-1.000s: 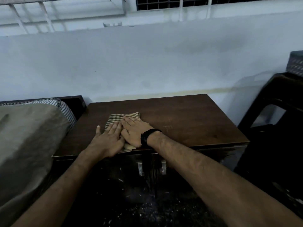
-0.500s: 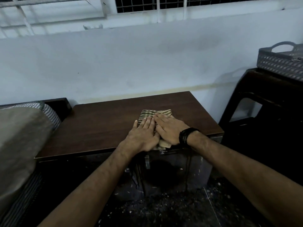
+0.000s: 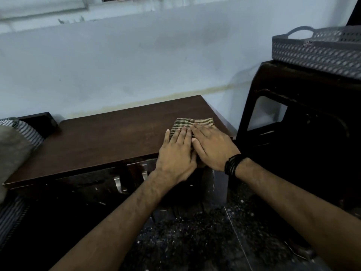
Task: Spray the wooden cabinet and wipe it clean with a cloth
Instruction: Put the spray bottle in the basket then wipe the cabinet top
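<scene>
A low dark-brown wooden cabinet [image 3: 109, 137] stands against the pale wall. A folded striped cloth [image 3: 192, 123] lies on its top near the right front corner. My left hand [image 3: 176, 151] and my right hand [image 3: 213, 147] lie flat side by side on the cloth, fingers together, pressing it onto the wood. The near part of the cloth is hidden under both palms. A black band sits on my right wrist. No spray bottle is in view.
A dark plastic chair [image 3: 297, 122] stands right of the cabinet with a grey perforated basket [image 3: 316, 53] on it. A bed with a grey blanket [image 3: 13, 151] and striped mattress is at the left. Two metal door handles [image 3: 118, 183] show below the cabinet top.
Both hands have slid the cloth from the left-middle of the cabinet top to its right end. The view has swung right, bringing the chair and basket into sight.
</scene>
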`<act>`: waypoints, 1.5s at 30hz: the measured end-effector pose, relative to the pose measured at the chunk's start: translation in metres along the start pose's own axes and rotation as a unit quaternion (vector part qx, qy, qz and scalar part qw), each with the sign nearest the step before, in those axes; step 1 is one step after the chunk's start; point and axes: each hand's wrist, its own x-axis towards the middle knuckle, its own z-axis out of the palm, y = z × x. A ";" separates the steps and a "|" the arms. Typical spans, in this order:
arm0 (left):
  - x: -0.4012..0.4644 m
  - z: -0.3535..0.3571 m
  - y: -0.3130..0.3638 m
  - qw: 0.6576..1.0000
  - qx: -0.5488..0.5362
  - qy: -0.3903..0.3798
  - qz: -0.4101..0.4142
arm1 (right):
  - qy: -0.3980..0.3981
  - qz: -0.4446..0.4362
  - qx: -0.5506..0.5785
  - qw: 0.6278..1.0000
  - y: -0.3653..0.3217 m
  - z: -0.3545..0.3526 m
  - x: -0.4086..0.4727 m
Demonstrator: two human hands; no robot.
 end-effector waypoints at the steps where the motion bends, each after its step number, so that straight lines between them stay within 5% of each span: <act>1: -0.002 0.004 0.004 1.000 0.003 0.024 -0.003 | 0.017 0.003 -0.003 1.000 0.000 0.002 -0.006; 8: -0.013 0.031 0.010 0.987 0.019 0.160 0.001 | 0.091 -0.011 -0.043 0.995 0.003 0.022 -0.026; 14: -0.027 0.051 0.022 0.979 0.048 0.198 -0.001 | 0.154 -0.013 -0.083 0.985 0.005 0.048 -0.042; 25: -0.039 0.088 0.022 0.980 0.053 0.188 0.028 | 0.144 0.044 -0.086 0.985 -0.008 0.087 -0.069; 32: -0.069 0.148 0.014 0.990 0.076 0.069 0.100 | 0.040 0.100 -0.028 0.994 -0.023 0.162 -0.124; 36: -0.065 0.161 0.018 0.990 0.044 0.097 0.088 | 0.057 0.127 0.011 0.990 -0.028 0.180 -0.122; 41: -0.046 0.146 0.022 0.975 0.008 0.207 0.083 | 0.176 0.167 0.128 0.961 -0.033 0.160 -0.095; 45: -0.019 0.120 0.029 0.962 0.011 0.262 0.080 | 0.273 0.184 0.097 0.939 -0.018 0.126 -0.068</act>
